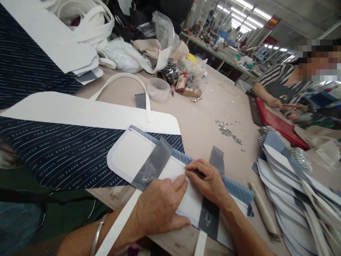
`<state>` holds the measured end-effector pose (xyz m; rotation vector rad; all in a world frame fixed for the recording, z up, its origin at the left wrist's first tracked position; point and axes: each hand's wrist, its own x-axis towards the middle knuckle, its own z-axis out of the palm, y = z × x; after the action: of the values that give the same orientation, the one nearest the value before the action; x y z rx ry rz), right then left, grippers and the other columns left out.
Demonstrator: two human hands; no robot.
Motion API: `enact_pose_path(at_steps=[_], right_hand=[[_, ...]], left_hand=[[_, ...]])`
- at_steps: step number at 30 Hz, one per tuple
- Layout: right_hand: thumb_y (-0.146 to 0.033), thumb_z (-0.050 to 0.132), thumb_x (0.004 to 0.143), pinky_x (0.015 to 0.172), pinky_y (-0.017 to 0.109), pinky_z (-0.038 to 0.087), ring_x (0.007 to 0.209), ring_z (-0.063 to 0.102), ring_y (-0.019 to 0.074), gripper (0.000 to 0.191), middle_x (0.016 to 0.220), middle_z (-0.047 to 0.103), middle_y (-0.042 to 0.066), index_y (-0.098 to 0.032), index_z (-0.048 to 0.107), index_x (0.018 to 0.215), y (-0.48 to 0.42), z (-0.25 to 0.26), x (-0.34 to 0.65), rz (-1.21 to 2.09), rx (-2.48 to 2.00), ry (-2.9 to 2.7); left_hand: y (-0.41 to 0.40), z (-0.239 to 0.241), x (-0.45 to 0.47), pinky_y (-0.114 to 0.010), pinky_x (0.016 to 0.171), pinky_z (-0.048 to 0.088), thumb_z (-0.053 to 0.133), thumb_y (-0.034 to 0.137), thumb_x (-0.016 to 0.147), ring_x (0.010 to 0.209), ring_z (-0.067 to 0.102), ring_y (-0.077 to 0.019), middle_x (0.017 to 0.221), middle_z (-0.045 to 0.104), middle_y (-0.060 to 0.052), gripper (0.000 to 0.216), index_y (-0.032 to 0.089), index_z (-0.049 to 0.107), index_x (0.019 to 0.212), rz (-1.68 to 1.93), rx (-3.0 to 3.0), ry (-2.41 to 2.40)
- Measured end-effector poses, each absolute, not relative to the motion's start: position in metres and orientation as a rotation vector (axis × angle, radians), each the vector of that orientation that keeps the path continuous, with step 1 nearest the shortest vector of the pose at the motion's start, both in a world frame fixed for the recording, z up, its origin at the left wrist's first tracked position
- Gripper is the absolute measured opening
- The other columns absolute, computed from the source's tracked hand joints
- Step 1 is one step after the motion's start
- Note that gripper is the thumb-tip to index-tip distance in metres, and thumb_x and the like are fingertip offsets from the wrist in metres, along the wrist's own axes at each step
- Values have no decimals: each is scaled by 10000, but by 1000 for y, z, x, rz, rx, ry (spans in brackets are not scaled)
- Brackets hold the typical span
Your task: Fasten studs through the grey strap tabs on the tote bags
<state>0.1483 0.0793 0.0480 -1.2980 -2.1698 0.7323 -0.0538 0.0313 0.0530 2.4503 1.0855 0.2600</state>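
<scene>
A white panel [135,151] with rounded corners and a blue striped edge strip [183,155] lies at the table's front edge. Two grey bands [153,163] cross it, each with an oblong stitched loop, and a white strap [119,220] runs toward me from one. My left hand [162,204] rests flat on the panel, fingers stretched and thumb apart. Its fingertips reach close to those of my right hand [209,181], which pinches the panel's seam beside the blue strip. Whatever lies between the right fingertips is hidden.
Left of the panel lies a navy printed bag piece [77,153] with a white handle [125,75]. Small metal bits [227,131] are scattered mid-table. Stacked panels [287,192] and a rolled beige tube [263,209] are at right. A tape roll [159,89] stands behind. A co-worker [285,85] sits across.
</scene>
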Motion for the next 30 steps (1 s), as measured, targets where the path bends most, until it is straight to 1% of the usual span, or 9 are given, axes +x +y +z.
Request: enact_pose_path(at_steps=[4,8,12,14,17,23,27,30], right_hand=[[-196,616,838,793,292,500,851,640,170,89,870,677,35,-215,703,846,80,51,145,745,-1374,-2142],[-199,619,810,748,283,484,798,634,164,99,831,681,22,-216,710,778,82,60,139,802,-1528,-2117],[-176,625,758,696,270,458,711,610,147,101,779,677,4,-210,711,799,89,72,132,881,-1734,-2135],[-162,628,736,671,261,450,676,598,137,98,757,674,-3,-205,706,776,93,76,130,921,-1764,-2133],[-155,621,742,669,250,447,695,608,133,108,782,679,4,-206,715,740,96,80,130,979,-1722,-2169],[-158,599,771,723,243,463,774,638,140,169,847,699,21,-212,751,819,103,81,136,1075,-1647,-2248],[-179,612,748,683,242,469,749,646,147,176,862,717,24,-212,763,832,111,84,134,1102,-1687,-2308],[-171,617,721,657,235,462,717,650,146,181,807,735,13,-205,766,819,119,86,133,1166,-1707,-2343]], left_hand=[[32,54,-54,-380,756,517,657,577,738,933,626,-272,1299,564,-123,716,136,472,1271,254,2456,1084],[33,53,-55,-402,736,531,654,589,736,900,625,-271,1308,555,-119,758,123,451,1298,261,2476,1077],[33,53,-54,-425,730,546,642,597,743,887,625,-271,1306,555,-108,752,126,454,1298,271,2473,1065],[33,53,-54,-435,732,551,648,596,737,889,626,-274,1314,550,-104,750,132,456,1294,276,2467,1071],[32,54,-54,-445,737,555,667,584,725,896,629,-279,1332,538,-107,730,143,468,1272,281,2455,1093],[32,57,-54,-456,726,563,687,570,716,890,632,-288,1346,525,-126,696,145,488,1230,266,2472,1095],[32,59,-53,-454,727,568,702,555,703,873,635,-279,1378,499,-122,676,156,500,1209,267,2467,1107],[32,61,-53,-448,712,572,715,559,682,841,639,-271,1403,478,-135,743,144,477,1251,259,2477,1137]])
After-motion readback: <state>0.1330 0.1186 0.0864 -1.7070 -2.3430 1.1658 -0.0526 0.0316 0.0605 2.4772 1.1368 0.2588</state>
